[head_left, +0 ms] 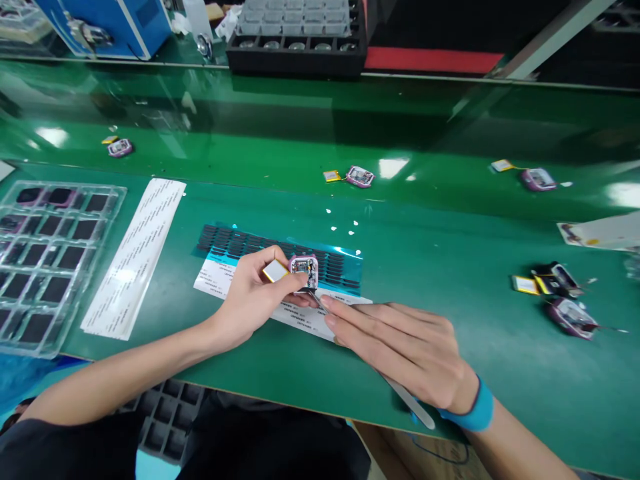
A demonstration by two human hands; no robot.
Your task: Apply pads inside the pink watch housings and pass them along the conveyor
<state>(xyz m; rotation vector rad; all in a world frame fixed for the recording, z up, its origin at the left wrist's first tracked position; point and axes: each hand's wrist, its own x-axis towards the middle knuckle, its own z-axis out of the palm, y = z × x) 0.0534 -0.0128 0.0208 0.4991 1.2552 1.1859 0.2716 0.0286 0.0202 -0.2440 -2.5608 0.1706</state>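
My left hand is closed around an opened smartwatch body with a purple rim and a bare circuit board. A small battery with yellow edges sticks out between its fingers. Metal tweezers are pinched in my right hand, their tip at the lower edge of the watch body. Under both hands lies a sheet of black adhesive strips on blue film, with white printed backing paper. What the tip touches is too small to make out.
Opened watch bodies with batteries lie at the back left, back middle and right. A clear tray of dark screens and white paper strips are at left. Black trays stand on the shelf.
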